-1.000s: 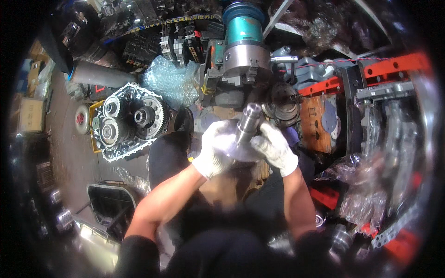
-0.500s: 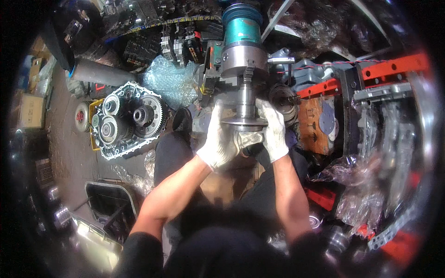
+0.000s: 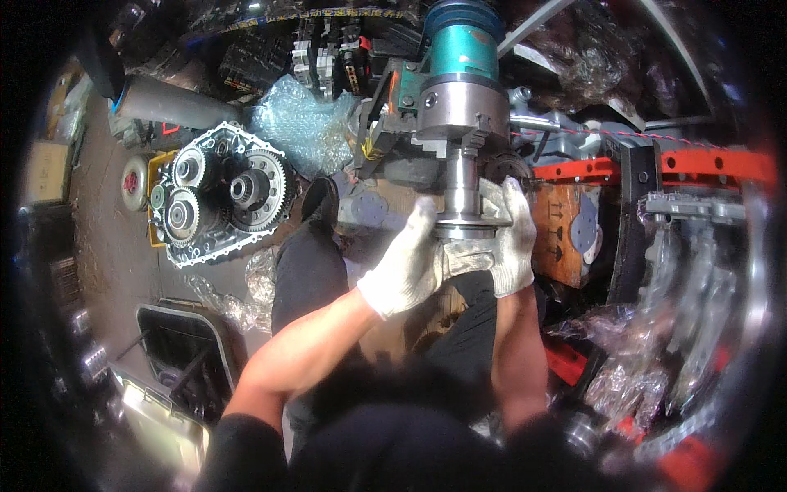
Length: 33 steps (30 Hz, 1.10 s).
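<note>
A steel flanged shaft (image 3: 461, 182) points away from me, its upper end at the jaws of a silver chuck (image 3: 461, 107) on a teal machine (image 3: 461, 49). Whether the jaws grip it, I cannot tell. My left hand (image 3: 414, 262), in a white knit glove, is closed on the near end of the shaft, fingers curled beneath the flange (image 3: 467, 228). My right hand (image 3: 508, 238), also gloved, wraps the flange from the right side. Both hands partly hide the shaft's lower end.
An open gear housing (image 3: 221, 197) sits at left, with bubble wrap (image 3: 299, 127) beyond it. A metal bin (image 3: 184, 344) is at lower left. On the right are an orange rail (image 3: 717, 166), a wooden box (image 3: 557, 234) and plastic-wrapped metal parts (image 3: 701, 295).
The shaft went from held low and tilted toward me a second ago to lined up with the chuck, jaws at its end. My view has since shifted slightly, moving shaft and machine rightward in frame.
</note>
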### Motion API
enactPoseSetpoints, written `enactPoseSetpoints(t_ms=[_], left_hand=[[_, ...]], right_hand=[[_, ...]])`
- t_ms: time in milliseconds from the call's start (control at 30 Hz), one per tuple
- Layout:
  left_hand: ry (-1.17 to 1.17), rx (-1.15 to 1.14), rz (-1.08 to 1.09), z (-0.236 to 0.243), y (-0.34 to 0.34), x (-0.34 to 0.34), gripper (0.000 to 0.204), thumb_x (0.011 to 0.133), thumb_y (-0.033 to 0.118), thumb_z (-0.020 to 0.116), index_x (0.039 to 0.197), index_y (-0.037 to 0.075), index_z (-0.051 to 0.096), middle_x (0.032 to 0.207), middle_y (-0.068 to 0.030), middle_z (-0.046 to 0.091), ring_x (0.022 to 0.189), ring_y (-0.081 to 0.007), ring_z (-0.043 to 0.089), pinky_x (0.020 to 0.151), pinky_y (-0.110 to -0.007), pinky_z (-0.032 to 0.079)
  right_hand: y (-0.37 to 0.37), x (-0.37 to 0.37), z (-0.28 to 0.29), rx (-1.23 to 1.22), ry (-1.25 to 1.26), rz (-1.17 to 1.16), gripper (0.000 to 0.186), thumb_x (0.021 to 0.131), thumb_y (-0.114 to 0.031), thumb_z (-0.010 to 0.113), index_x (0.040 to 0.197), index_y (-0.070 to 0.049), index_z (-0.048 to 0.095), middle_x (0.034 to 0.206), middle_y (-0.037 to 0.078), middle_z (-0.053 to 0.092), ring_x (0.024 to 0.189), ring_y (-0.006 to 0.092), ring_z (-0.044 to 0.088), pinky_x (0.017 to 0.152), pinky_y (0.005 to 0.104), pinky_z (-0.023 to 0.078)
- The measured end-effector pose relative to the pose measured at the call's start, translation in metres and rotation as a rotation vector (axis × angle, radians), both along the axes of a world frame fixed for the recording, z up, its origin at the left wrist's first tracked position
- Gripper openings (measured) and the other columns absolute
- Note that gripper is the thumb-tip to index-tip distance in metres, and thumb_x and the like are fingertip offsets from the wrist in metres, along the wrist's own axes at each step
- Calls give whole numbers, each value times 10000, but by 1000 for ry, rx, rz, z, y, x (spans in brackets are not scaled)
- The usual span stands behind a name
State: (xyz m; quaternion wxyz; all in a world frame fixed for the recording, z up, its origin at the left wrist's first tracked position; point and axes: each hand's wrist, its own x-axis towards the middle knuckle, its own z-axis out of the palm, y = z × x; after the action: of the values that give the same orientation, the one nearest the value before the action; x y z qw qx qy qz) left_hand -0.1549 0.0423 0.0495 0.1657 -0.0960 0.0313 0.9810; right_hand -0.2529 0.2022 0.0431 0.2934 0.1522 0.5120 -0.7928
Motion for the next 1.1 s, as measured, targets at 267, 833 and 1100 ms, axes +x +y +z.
enactPoseSetpoints(t_ms=[267, 833, 1100], left_hand=[[2, -228, 55, -8, 4, 4, 472, 1000, 118, 738, 1417, -43, 586, 1343, -190, 683, 1178, -267, 713, 1033, -389, 609], [-113, -367, 83, -9, 10, 1, 307, 1016, 110, 728, 1279, -17, 634, 1127, -113, 725, 1030, -210, 741, 929, -359, 628], [-61, -502, 15, -20, 8, 1, 395, 999, 120, 745, 1340, -27, 609, 1184, -130, 718, 1094, -222, 723, 965, -399, 631]], right_hand=[[4, 5, -8, 219, 72, 8, 653, 1096, -506, 515, 1412, 58, 607, 1256, 211, 734, 1106, 267, 723, 944, 377, 573], [40, -62, 82, 733, 706, -29, 597, 986, -194, 727, 1516, 14, 545, 1265, 152, 728, 1033, 184, 724, 873, 292, 567], [49, -126, 63, 1143, 745, 525, 400, 957, -24, 711, 1346, 49, 648, 1058, 82, 747, 908, 133, 685, 797, 291, 558]])
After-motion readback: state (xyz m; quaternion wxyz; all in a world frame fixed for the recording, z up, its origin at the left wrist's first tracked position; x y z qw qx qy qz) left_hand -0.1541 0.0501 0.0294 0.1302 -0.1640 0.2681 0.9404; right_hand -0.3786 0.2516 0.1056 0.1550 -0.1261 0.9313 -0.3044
